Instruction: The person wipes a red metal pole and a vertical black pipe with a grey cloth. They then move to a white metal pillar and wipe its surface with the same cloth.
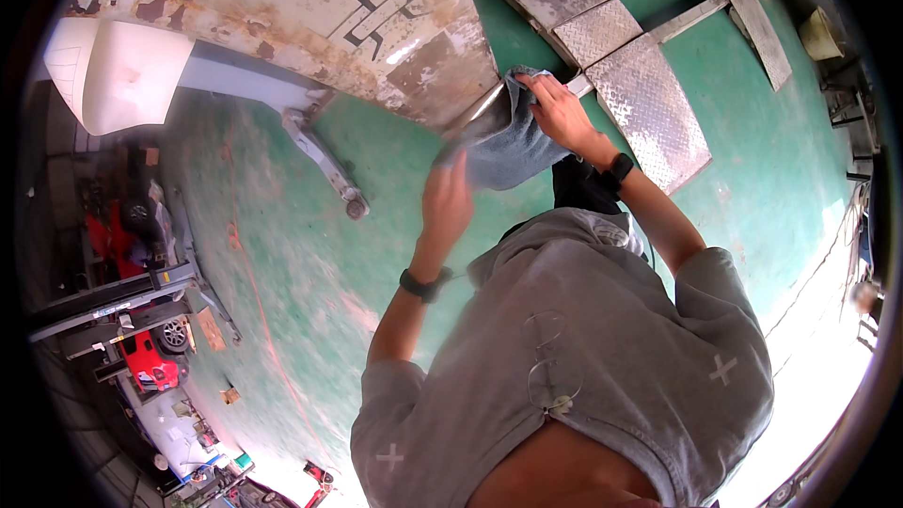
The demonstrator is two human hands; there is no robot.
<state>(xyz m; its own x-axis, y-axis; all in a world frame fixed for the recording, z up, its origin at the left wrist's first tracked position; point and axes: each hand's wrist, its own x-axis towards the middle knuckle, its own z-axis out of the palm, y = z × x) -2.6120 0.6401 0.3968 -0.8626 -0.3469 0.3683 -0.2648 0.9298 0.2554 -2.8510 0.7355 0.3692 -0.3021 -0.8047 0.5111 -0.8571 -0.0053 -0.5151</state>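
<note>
My left hand [446, 199] and right hand [557, 111] both clamp the grey cloth [503, 136] against the rusty car panel [376, 19]; I judge it soft, light; bunch it.

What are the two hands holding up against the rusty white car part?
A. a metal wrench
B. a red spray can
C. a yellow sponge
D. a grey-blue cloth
D. Both the left hand and the right hand hold a grey-blue cloth, pressed against the edge of the rusty white body panel.
</note>
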